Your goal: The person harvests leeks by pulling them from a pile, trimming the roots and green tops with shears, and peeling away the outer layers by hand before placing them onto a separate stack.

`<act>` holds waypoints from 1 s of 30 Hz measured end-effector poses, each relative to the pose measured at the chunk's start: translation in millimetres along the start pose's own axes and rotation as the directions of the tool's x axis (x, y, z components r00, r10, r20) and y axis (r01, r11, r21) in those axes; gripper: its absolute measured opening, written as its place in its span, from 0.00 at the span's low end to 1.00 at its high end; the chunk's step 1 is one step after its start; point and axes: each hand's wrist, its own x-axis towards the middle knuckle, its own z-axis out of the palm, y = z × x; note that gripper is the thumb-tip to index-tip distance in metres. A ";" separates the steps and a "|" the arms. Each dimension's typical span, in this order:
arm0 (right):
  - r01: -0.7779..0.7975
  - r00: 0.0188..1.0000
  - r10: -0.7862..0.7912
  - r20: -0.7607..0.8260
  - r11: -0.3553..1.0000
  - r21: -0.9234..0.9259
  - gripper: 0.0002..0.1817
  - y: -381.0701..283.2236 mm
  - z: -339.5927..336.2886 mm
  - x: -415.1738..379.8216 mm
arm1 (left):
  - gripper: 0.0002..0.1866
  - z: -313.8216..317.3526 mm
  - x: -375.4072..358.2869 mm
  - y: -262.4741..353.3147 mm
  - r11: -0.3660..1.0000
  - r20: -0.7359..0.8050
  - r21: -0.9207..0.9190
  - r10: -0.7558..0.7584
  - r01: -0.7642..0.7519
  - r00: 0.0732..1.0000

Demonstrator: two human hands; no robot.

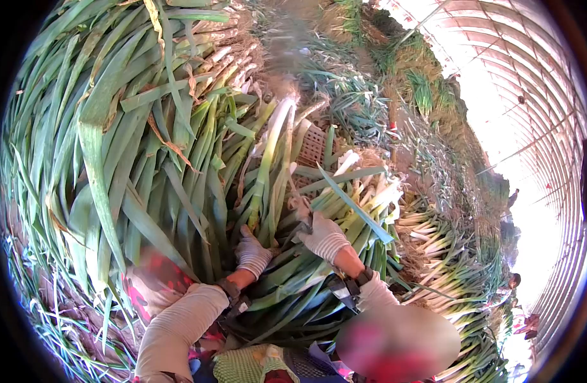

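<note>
Evidently, one long leek-like stalk (268, 150) is being handled among the greens, its white root end pointed away from the body and its leafy part brought down toward the left hand (252, 255). The left fingers are curled at the lower part of the stalk, but they are partly hidden, so whether it is firmly gripped cannot be told. The right hand (325, 239) is placed just beside it, with bent fingers brought close to a withered strip (300, 205); whether the strip is pinched or only touched cannot be made out. Both hands are covered by pale gloves.

To the left, a large heap of green leaves (114, 147) is spread, its root ends turned toward the far side. Beyond the right hand, a perforated crate (312, 145) is partly covered by stalks, and a cluster of white-ended stalks (376, 198) is seen nearer to that hand. Farther right, a row of stalks (440, 274) is laid out beneath an arched frame (523, 96).

As a judgement, steady support near the leafy part is called for by such a long, limp stalk, while loose dry matter is best handled lightly, so that the pale shaft is not bruised.
</note>
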 end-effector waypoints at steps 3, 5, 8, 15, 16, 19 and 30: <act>-0.021 0.999 0.021 0.028 1.000 -0.020 0.34 2.7 2.0 0.3 | 0.45 -4.5 8.0 -5.1 0.997 -0.006 -0.079 0.009 -0.010 1.000; 0.007 0.999 -0.005 0.051 1.000 -0.024 0.34 5.1 0.5 -4.7 | 0.43 -7.7 13.4 -9.5 0.988 -0.055 -0.145 0.038 -0.046 0.998; 0.016 0.998 -0.015 0.058 1.000 -0.026 0.35 9.3 6.9 -7.1 | 0.45 -5.2 31.6 -18.6 0.933 -0.112 -0.336 0.092 -0.125 0.990; 0.034 0.999 -0.034 -0.002 0.994 0.100 0.32 3.4 3.8 24.6 | 0.49 -10.5 51.0 -25.1 0.845 -0.065 -0.525 0.080 -0.102 0.995; 0.045 0.999 -0.043 -0.021 0.994 0.100 0.32 5.5 3.7 28.3 | 0.49 0.2 63.2 -37.0 0.838 -0.093 -0.527 0.109 -0.142 0.990; 0.053 0.998 -0.052 -0.039 0.998 0.026 0.32 -0.7 -0.9 15.8 | 0.49 1.3 75.3 -40.2 0.838 -0.053 -0.537 0.083 -0.098 0.995; -0.001 0.997 0.007 -0.074 0.997 0.072 0.33 -15.4 -0.1 77.6 | 0.50 2.5 80.9 -55.4 0.749 -0.023 -0.647 0.169 -0.144 0.985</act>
